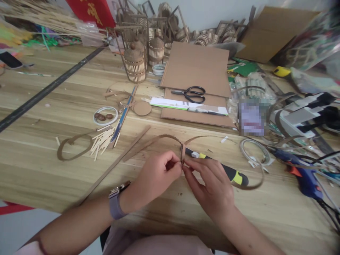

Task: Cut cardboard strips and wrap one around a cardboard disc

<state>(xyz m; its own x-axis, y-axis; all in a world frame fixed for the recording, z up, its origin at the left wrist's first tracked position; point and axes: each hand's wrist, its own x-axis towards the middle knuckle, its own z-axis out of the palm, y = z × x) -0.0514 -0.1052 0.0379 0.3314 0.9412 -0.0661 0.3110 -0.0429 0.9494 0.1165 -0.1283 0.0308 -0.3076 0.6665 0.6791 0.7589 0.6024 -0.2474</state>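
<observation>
Brown strip (183, 151): between left hand (151, 177) and right hand (212, 184), equally near; its pinched stretch runs forward, lengths arcing to both sides over the surface (47, 170).
Left fingertips: narrowed on the strip.
Right fingertips: likewise, meeting the left.
Black-and-yellow tool (237, 177): slanting just beyond the right hand.

1. On a red sheet (87, 13) at the upper left, we see gold brush-style writing: one Chinese character, with part of another cut off by the top edge. We cannot make out either with certainty.
2. On a white, green-edged strip (167, 103) lying across brown cardboard (199, 67), we notice a row of short black bars, with no legible wording.
3. On a purple card (252, 118) right of the cardboard, we find reddish marks blurred into blocks, unreadable.
</observation>
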